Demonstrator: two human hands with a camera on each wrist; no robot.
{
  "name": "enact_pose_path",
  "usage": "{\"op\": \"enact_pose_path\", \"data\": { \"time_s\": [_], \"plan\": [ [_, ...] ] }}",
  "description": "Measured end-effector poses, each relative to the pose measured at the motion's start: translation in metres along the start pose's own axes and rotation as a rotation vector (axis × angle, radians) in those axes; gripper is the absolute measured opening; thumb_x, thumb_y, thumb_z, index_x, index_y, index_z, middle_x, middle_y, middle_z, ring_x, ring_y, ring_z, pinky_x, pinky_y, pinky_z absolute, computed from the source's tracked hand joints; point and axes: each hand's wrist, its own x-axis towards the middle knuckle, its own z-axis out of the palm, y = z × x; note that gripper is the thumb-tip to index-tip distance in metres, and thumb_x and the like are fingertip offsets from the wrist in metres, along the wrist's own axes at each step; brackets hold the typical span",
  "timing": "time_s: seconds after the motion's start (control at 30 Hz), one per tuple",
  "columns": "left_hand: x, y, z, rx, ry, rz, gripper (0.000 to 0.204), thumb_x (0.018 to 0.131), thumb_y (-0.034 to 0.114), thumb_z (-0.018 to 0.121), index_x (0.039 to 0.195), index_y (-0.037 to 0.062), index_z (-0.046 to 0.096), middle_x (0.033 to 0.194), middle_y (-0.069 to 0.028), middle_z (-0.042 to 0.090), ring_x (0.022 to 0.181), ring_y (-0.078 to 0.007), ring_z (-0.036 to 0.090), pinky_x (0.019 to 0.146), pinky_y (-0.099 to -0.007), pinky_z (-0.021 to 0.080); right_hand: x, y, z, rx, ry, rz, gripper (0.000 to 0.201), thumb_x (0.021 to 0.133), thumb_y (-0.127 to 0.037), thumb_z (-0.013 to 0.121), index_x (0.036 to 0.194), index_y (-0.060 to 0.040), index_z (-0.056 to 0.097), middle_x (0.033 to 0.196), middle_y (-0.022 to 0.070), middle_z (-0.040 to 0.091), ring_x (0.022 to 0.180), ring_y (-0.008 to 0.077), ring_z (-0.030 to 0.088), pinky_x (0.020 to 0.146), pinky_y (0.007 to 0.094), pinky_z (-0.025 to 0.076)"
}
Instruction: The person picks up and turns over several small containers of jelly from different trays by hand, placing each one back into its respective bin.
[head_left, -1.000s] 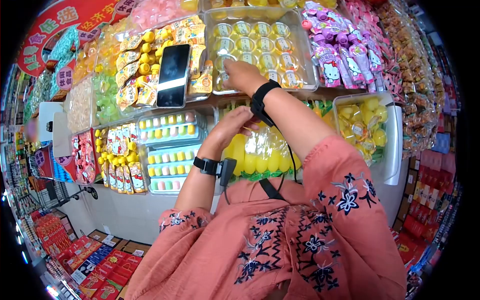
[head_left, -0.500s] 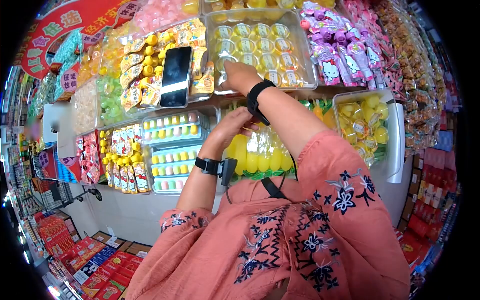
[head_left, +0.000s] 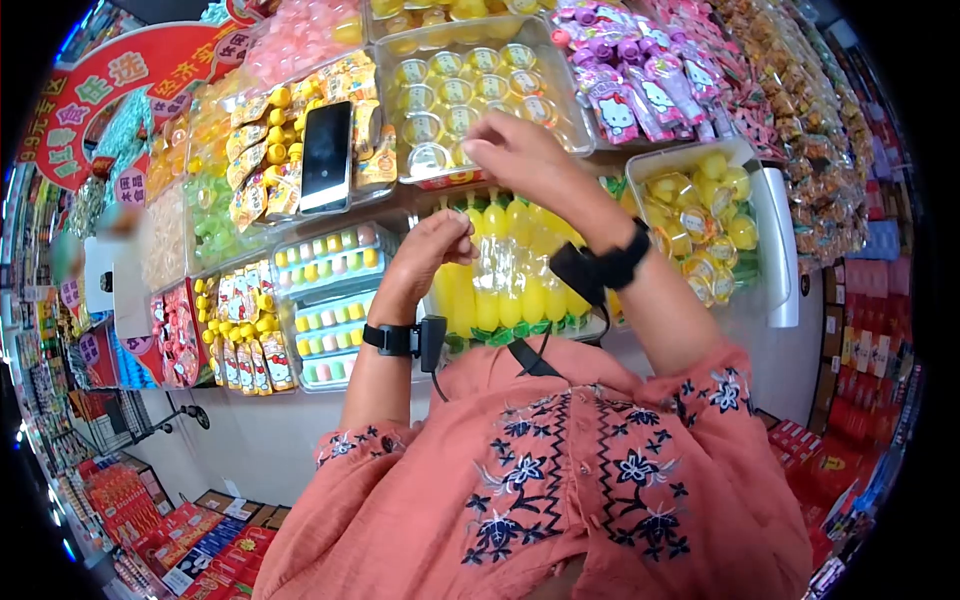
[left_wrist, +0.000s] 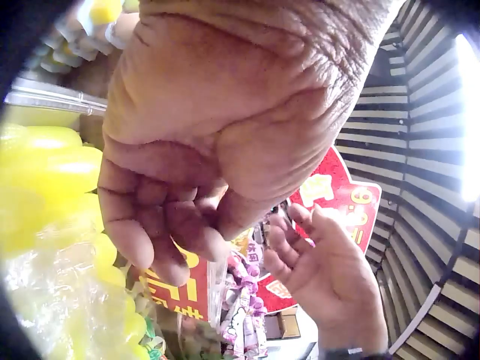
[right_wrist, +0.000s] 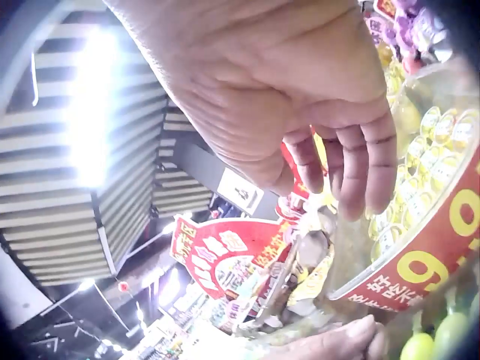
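Observation:
In the head view, a clear tray holds rows of round yellow jelly cups with white labels. Over the tray's front edge hovers my right hand, its fingers loosely bent and empty. The right wrist view has those fingers beside the tray's red price strip. My left hand hangs above yellow fruit-shaped packs with green ends, just below the tray. In the left wrist view its fingers curl loosely around nothing visible.
A black phone lies on yellow-capped pouches to the left. Trays of pastel marshmallow-like sweets stand nearer the front. Purple pouches sit at back right, above a bin of yellow cups. A red sign rises at far left.
My right hand has drawn back from the jelly cups toward me and to the right. The left hand has shifted slightly left, and the two hands now stand apart.

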Motion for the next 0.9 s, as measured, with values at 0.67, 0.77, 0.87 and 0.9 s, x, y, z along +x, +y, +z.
{"op": "enact_pose_path", "data": {
  "time_s": [0.67, 0.77, 0.87, 0.9],
  "plan": [
    [0.018, 0.040, 0.096, 0.310, -0.144, 0.042, 0.026, 0.096, 0.020, 0.057, 0.117, 0.0051, 0.059, 0.081, 0.0003, 0.059, 0.076, -0.0129, 0.062, 0.074, -0.0262, 0.050, -0.236, 0.014, -0.102, 0.376, 0.344, 0.411, 0.026, 0.095, -0.024, 0.059, 0.110, -0.0029, 0.058, 0.090, 0.0008, 0.062, 0.077, 0.0075, 0.059, 0.063, 0.0237, 0.049],
    [0.019, 0.049, 0.121, 0.275, -0.125, 0.129, 0.029, 0.096, 0.018, 0.057, 0.122, 0.0044, 0.057, 0.095, -0.0006, 0.063, 0.082, -0.0133, 0.062, 0.075, -0.0274, 0.050, -0.254, 0.034, -0.109, 0.412, 0.425, 0.396, 0.026, 0.096, -0.025, 0.058, 0.111, -0.0039, 0.059, 0.090, 0.0011, 0.063, 0.075, 0.0082, 0.061, 0.062, 0.0241, 0.050],
    [0.023, 0.047, 0.127, 0.254, -0.146, 0.120, 0.033, 0.096, 0.019, 0.056, 0.125, 0.0043, 0.055, 0.107, -0.0020, 0.063, 0.088, -0.0141, 0.062, 0.076, -0.0274, 0.050, -0.269, 0.040, -0.128, 0.362, 0.526, 0.395, 0.027, 0.096, -0.025, 0.059, 0.110, -0.0031, 0.059, 0.094, 0.0032, 0.065, 0.075, 0.0095, 0.063, 0.065, 0.0236, 0.052],
    [0.026, 0.044, 0.125, 0.244, -0.165, 0.093, 0.034, 0.096, 0.020, 0.056, 0.126, 0.0041, 0.055, 0.107, -0.0023, 0.063, 0.088, -0.0143, 0.063, 0.076, -0.0275, 0.050, -0.273, 0.033, -0.136, 0.351, 0.560, 0.405, 0.027, 0.096, -0.025, 0.059, 0.110, -0.0028, 0.059, 0.094, 0.0035, 0.065, 0.076, 0.0097, 0.063, 0.065, 0.0235, 0.052]
  ]
}}
